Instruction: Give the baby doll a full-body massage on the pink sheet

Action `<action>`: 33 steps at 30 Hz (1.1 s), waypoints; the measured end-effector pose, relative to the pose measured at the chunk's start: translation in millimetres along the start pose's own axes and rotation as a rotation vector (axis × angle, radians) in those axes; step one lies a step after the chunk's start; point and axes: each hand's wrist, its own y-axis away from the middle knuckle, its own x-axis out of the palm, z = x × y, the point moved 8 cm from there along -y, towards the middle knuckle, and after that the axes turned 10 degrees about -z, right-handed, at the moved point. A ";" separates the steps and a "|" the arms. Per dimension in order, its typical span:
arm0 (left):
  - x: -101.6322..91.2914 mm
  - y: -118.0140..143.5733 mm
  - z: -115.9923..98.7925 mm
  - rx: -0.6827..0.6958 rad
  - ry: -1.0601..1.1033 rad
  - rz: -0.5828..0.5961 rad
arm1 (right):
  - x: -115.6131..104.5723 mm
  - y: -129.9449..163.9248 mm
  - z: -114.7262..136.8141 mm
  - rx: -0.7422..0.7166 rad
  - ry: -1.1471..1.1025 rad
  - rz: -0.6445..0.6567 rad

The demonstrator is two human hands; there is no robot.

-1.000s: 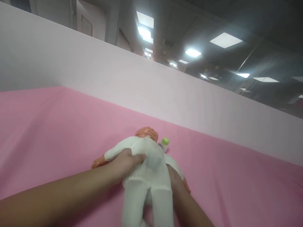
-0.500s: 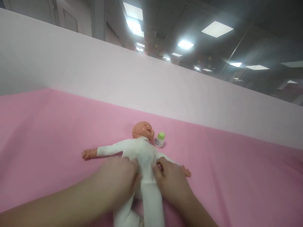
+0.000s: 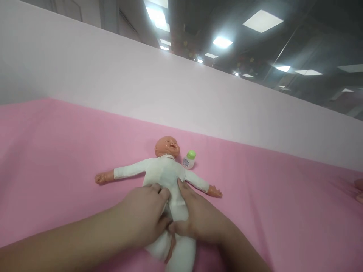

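Note:
A baby doll in a white cloth body lies on its back, arms spread wide and its head away from me. Curled fingers of my left hand press against the left side of its belly, gripping there. My right hand rests along the other side of the torso, thumb and forefinger stretched apart. Both thumbs come close together over the doll's lower body, where a dark gap shows in the white cloth. The far fingertips of my right hand are hidden.
A small clear bottle with a green cap stands beside the doll's head. Pink cloth covers the surface, and a white wall panel rises behind it. Something skin-coloured, which I cannot make out, shows at the right edge.
My right hand has gone from a pinch at the doll's side to spread thumb and forefinger. My left thumb has shifted down to the lower body. The view has tilted slightly downward.

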 end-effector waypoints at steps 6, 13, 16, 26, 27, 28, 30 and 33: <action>-0.5 1.3 5.5 0.039 -0.004 0.099 | -5.9 -1.8 -5.5 -0.047 -0.010 0.133; -4.4 0.2 13.6 0.164 0.107 0.123 | -11.3 -4.0 -7.2 -0.106 -0.025 0.073; -11.7 -6.3 18.9 0.144 0.163 0.069 | -11.7 -4.3 -3.9 -0.117 0.001 -0.024; -20.8 -1.6 39.2 0.099 0.137 0.331 | -19.2 -3.3 2.3 -0.017 -0.035 -0.193; -18.7 0.0 37.1 0.116 0.179 0.385 | -15.4 -2.8 4.7 -0.041 -0.087 -0.139; -15.9 1.1 35.1 0.129 0.211 0.429 | -12.1 -2.2 6.8 -0.061 -0.134 -0.089; -9.9 0.7 32.4 0.133 0.235 0.458 | -7.2 -1.0 8.9 -0.075 -0.209 -0.002; -2.7 -3.3 32.1 0.081 0.188 0.377 | -1.1 -1.0 9.4 -0.053 -0.292 0.086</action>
